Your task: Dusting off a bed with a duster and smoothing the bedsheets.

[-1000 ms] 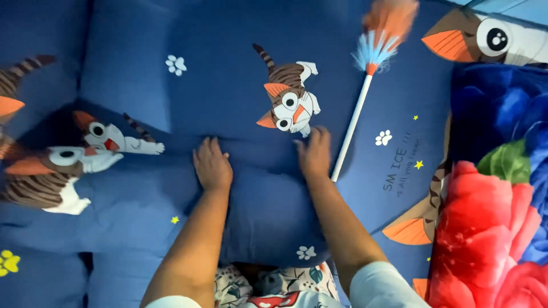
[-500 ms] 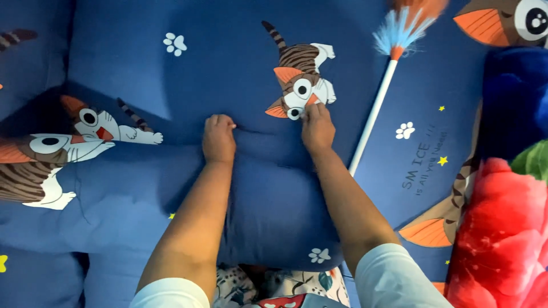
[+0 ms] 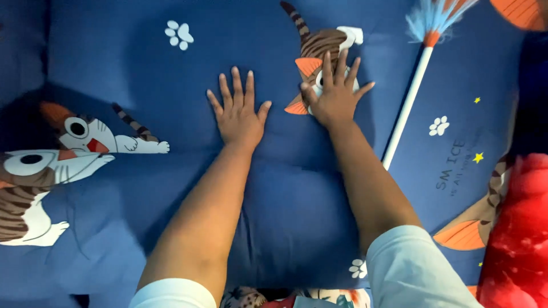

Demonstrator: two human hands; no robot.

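Both my hands lie flat, fingers spread, on a dark blue pillow with a cartoon cat print. My left hand presses the plain blue cloth near the pillow's far end. My right hand rests on a printed striped cat, covering most of its face. Neither hand holds anything. Both forearms reach forward over the near pillow, which overlaps a second blue pillow behind it.
A feather duster with a white stick and blue-orange feathers lies just right of my right hand. A red and blue flowered blanket is bunched at the right edge. A cat-print pillow sits at the left.
Both hands slid forward, away from me. From gripping the pillow's far edge with curled fingers, they have opened flat with fingers spread. The view also moved forward.
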